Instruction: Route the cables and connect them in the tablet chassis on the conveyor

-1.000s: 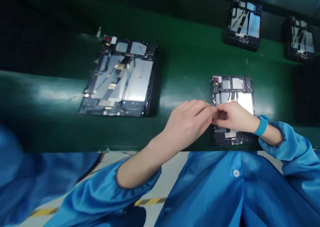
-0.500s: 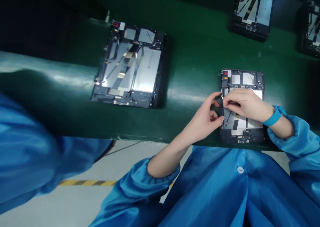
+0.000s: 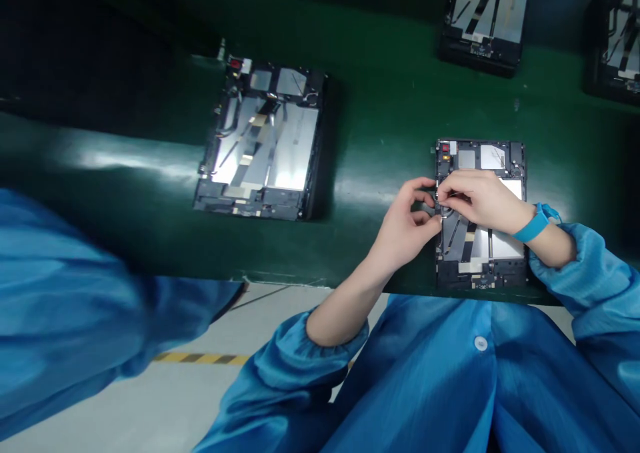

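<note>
An opened tablet [image 3: 477, 276], its silvery inner plate, black frame and ribbon cables showing, lies on the bench before me. My right hand [image 3: 483, 200] reaches over it from the right, thumb and forefinger pinched together at its left edge. A thin wire [image 3: 461, 193] runs out from this pinch across my fingers; its ends are hard to see. My left hand [image 3: 407, 223] is curled beside the same edge, thumb and fingers apart, with their tips at the frame. Between the hands, a small looped cable shows on the tablet, partly covered by my fingers.
Another opened tablet [image 3: 260, 146] lies to the left on the green bench [image 3: 373, 126]. Further opened tablets, one at the back [image 3: 483, 46] and one at the far right [image 3: 620, 73], sit on dark bases. A person's blue sleeve [image 3: 65, 306] fills the lower left.
The view has shifted slightly. My right hand has moved a little up along the tablet's left edge, still pinched. My left hand stays beside that edge, its fingers a little more spread.
</note>
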A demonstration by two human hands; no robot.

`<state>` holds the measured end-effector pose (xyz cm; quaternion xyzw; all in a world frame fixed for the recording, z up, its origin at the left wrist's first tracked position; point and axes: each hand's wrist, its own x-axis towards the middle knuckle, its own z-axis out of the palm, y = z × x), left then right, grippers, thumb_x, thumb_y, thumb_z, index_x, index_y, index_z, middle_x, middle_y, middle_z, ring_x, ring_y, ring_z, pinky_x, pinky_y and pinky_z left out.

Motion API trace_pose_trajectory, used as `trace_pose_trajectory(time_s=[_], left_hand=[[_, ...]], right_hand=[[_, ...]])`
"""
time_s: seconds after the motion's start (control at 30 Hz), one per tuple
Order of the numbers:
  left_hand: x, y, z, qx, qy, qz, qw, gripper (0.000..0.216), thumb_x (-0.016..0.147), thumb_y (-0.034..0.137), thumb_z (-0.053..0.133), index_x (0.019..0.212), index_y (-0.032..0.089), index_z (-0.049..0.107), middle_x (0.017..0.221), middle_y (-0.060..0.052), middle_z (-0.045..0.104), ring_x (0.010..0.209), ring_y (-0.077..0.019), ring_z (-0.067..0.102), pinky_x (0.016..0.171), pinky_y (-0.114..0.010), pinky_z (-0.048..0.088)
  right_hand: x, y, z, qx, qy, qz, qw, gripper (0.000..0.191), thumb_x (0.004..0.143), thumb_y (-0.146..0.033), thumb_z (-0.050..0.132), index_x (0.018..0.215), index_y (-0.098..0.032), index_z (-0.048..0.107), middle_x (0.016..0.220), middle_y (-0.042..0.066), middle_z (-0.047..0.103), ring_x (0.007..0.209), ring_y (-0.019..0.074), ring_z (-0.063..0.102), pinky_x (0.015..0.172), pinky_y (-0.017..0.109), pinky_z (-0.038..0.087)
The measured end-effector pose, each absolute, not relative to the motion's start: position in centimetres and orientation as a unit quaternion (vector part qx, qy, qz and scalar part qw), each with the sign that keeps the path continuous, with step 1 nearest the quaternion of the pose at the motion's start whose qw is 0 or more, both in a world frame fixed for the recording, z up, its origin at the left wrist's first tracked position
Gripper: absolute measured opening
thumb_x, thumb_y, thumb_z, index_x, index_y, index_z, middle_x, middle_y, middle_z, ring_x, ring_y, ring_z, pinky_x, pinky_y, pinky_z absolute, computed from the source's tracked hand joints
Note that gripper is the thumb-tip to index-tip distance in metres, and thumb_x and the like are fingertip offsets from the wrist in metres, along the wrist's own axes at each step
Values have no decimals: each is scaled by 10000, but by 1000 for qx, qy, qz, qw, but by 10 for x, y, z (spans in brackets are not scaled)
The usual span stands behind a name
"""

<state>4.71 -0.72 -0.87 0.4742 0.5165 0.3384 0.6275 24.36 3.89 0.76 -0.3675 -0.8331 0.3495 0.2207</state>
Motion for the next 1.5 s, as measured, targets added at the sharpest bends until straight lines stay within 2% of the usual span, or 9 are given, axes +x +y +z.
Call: trace_pose_trajectory(time_s=[0.3,0.7,1.1,1.3,1.5], left_hand=[[40,-5,-14,490,489,340,637,557,795,144,707,1292,280,496,1012,39,537,561,-28,509,530,-184,459],[50,14,-6,480,541,314,615,522,651,111,690,1119,228,491,884,88,558,506,-14,506,488,-157,414],[55,29,-3,456,560,300,623,414,637,110,654,999,221,485,797,112,573,390,-46,532,327,-186,407],[59,42,7,443,584,262,628,425,599,43,633,947,225,470,649,148,554,343,-39,460,297,-170,300],[63,64,8,422,582,288,633,432,605,2,617,932,230,450,566,171,517,331,-27,409,313,-160,235]], right_hand=[[239,42,9,-360,-825,369,233,161,953,-71,603,873,-193,671,880,23,696,815,156,597,794,300,453],[243,57,3,-408,-825,297,255,152,900,-61,617,886,-205,665,887,37,693,854,198,595,805,316,439],[239,63,3,-433,-805,321,247,134,881,-78,650,870,-210,663,872,20,701,836,189,608,803,308,428],[234,67,4,-479,-781,299,268,140,858,-80,661,867,-220,662,865,16,704,859,205,605,815,321,432],[231,72,9,-531,-721,321,308,153,812,-78,680,885,-212,681,831,-2,715,770,170,633,790,299,466]])
